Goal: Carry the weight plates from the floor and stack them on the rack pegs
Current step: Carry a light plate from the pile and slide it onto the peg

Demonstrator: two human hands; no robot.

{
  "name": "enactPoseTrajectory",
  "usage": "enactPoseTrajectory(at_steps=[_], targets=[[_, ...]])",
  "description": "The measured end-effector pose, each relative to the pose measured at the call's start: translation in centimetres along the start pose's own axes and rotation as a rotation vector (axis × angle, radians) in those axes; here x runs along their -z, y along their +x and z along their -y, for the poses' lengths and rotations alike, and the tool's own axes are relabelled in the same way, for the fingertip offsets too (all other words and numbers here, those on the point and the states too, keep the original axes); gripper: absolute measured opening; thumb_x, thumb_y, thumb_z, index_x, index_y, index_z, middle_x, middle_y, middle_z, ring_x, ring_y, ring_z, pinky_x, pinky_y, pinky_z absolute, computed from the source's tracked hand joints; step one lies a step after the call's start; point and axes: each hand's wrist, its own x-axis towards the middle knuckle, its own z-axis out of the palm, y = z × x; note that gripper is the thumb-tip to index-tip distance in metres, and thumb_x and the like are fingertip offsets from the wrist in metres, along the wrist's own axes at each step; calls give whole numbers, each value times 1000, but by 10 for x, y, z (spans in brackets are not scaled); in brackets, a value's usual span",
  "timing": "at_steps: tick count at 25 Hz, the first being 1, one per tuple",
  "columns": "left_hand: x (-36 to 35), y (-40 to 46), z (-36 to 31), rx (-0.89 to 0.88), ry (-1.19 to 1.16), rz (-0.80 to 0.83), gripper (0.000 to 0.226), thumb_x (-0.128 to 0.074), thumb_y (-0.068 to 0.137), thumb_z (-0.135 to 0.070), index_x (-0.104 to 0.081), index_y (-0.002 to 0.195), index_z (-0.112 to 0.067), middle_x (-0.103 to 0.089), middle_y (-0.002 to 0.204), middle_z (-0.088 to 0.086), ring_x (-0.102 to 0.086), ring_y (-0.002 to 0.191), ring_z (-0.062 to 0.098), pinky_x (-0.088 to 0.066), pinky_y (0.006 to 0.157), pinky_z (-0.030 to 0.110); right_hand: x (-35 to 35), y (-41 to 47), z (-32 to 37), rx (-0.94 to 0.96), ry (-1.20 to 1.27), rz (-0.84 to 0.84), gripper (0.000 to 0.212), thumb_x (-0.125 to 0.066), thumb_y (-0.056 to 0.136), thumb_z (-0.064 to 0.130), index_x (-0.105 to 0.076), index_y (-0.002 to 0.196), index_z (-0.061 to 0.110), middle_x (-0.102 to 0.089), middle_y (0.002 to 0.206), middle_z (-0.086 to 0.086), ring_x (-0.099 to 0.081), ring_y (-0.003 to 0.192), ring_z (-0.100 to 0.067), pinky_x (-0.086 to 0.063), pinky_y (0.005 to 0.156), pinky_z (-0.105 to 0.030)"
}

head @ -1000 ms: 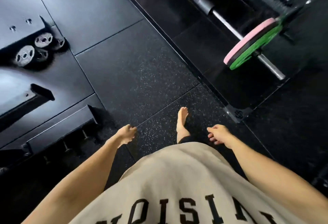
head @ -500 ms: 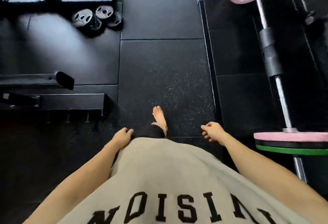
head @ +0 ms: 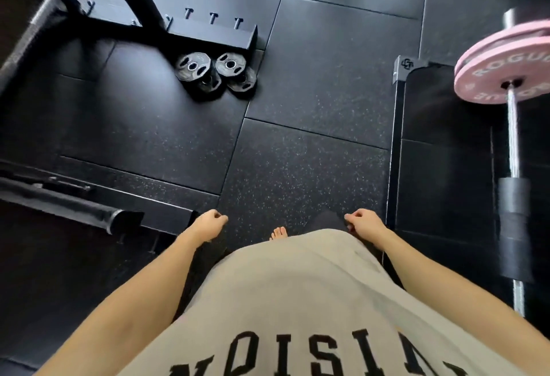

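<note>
Below, at the bottom of the view, both arms hang down beside a beige shirt [head: 297, 301] with black letters. The left hand [head: 208, 223] is at about 7 o'clock from the middle of the view, and the right hand [head: 364, 223] is at about 5 o'clock. The fingers of both hands are loosely curled and relaxed, and they hold nothing. Between the two hands the toes of one bare foot [head: 279, 232] show on the floor [head: 297, 167], which is made of black rubber tiles with small pale speckles.

The weight plates [head: 214, 73] lie on the floor at about 11 o'clock, well apart from both hands. They are small dark plates in two little piles side by side, each plate with a round hole in the middle. Just beyond them, towards 12 o'clock, stands the base of the black rack [head: 208, 33]; a row of short pegs [head: 212, 18] stands up from its low bar. The plates are near the end of this bar, and I cannot tell if they touch it.

At 3 o'clock a barbell [head: 512, 143] lies over a dark platform [head: 440, 152], with pink plates [head: 503, 66] on its far end. At 9 o'clock a black bar [head: 74, 206] lies low near the left arm.
</note>
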Motion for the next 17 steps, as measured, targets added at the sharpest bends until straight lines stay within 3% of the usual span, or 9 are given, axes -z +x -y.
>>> enactPoseTrajectory(at_steps=[4, 9, 13, 17], targets=[[45, 53, -78, 32, -118, -11, 23, -46, 101, -32, -55, 108, -12, -64, 95, 9, -58, 82, 22, -46, 69, 33, 41, 82, 84, 36, -110, 65, 20, -58, 95, 29, -60, 81, 15, -70, 92, -8, -63, 90, -25, -49, 86, -39], [79, 99, -151, 133, -182, -22, 28, -47, 100, -35, -56, 111, -11, -66, 103, 11, -57, 81, 22, -46, 71, 33, 99, 167, 191, 118, -282, 121, 21, -57, 96, 31, -64, 96, 11, -65, 97, -7, -58, 91, -24, -40, 76, -31], [119, 126, -207, 169, -172, -112, 32, -49, 99, -34, -60, 118, -10, -62, 125, 12, -57, 112, 28, -42, 88, 33, 136, 227, 286, 145, -338, 214, 22, -58, 96, 33, -59, 80, 17, -71, 99, -12, -67, 94, -29, -52, 81, -39], [160, 167, -236, 201, -249, -112, 31, -50, 99, -36, -60, 117, -13, -61, 125, 9, -55, 114, 27, -42, 91, 34, 153, 266, 376, 188, -386, 264, 16, -54, 99, 29, -56, 97, 14, -67, 97, -9, -65, 93, -27, -54, 81, -39]])
